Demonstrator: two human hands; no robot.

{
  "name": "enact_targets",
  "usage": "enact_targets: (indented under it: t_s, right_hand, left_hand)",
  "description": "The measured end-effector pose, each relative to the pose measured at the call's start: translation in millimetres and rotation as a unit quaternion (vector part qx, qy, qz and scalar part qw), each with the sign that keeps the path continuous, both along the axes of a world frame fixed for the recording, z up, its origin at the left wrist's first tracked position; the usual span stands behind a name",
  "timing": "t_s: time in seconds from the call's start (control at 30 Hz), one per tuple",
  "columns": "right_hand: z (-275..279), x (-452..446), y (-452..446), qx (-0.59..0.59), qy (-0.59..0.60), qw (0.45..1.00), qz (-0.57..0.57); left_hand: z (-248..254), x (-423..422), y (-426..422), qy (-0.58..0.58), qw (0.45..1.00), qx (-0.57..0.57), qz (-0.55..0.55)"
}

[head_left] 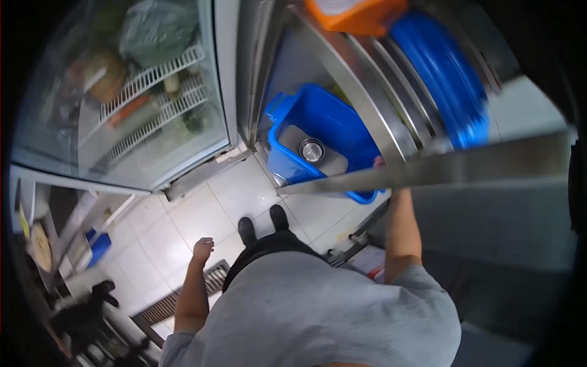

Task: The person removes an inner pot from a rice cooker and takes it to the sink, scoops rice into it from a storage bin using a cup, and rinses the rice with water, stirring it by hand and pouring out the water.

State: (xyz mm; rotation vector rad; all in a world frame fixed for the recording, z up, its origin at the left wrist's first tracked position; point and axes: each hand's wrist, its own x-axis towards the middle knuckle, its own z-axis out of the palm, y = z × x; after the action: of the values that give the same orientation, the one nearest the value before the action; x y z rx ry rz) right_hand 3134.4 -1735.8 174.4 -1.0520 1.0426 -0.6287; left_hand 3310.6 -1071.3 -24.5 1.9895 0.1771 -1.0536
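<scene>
My right hand [379, 162] reaches behind a steel shelf post, which hides most of it. Its fingertips show at the right rim of a blue plastic tub [284, 160] and look curled over that rim. Inside the tub are a small round metal bowl [312, 150] and a pale, flat layer that I cannot make out. My left hand [203, 249] hangs low at my side over the tiled floor, away from the tub. Its fingers are loosely bent, with nothing visible in them.
A glass-door fridge [229, 79] with food on wire racks stands at the left. Steel shelving [367, 177] crosses on the right, bearing a blue container [443, 79] and an orange one [354, 15]. A floor grate [177, 300] lies at lower left.
</scene>
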Motion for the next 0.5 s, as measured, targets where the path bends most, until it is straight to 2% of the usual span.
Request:
enact_targets:
  t_s: [0.03,0.07,0.1,0.13,0.17,0.2,0.23,0.3,0.33,0.37,0.47,0.5]
  right_hand:
    - [-18.2,19.6,21.9,0.022,0.214,0.971,0.106]
    - [-64.5,32.6,4.3,0.02,0.25,0.953,0.173]
    - [-110.7,45.4,-14.1,0.012,0.281,0.929,0.241]
    - [-134.6,70.3,-4.1,0.005,0.353,0.902,0.25]
    - [-157.2,85.2,-7.5,-0.001,0.394,0.881,0.264]
    - [-187.5,99.4,-14.7,-0.006,0.431,0.86,0.273]
    - [-221.6,111.1,-23.0,-0.013,0.466,0.839,0.28]
    - [-300.3,113.6,-50.4,-0.086,0.495,0.805,0.316]
    - [-314.9,122.4,-44.5,-0.123,0.509,0.785,0.332]
    - [-322.4,128.0,-45.2,-0.084,0.494,0.777,0.381]
    - [-351.7,139.9,-24.8,-0.245,0.358,0.802,0.412]
    - [-350.2,145.1,-20.2,-0.166,0.346,0.818,0.429]
  left_hand:
    - [-21.1,-13.6,7.6,-0.002,1.0,0.022,-0.016]
    - [-40.1,-24.6,12.9,-0.007,0.999,0.045,-0.028]
    - [-32.4,-35.3,9.0,-0.011,0.996,0.083,-0.041]
    - [-13.3,-46.9,6.0,-0.01,0.99,0.124,-0.058]
    - [-17.3,-57.9,7.3,0.016,0.985,0.164,-0.048]
    - [-4.9,-67.3,3.7,-0.04,0.975,0.192,-0.103]
    - [-16.7,-81.2,8.8,-0.002,0.98,0.186,-0.074]
    - [-39.3,-100.9,21.0,0.045,0.978,0.196,-0.046]
    - [-51.1,-110.2,26.4,0.056,0.975,0.212,-0.046]
    - [-61.0,-123.5,29.2,0.069,0.971,0.226,-0.048]
    - [-79.0,-135.4,30.6,0.093,0.966,0.242,-0.022]
    - [-88.1,-140.6,33.3,0.08,0.969,0.234,-0.03]
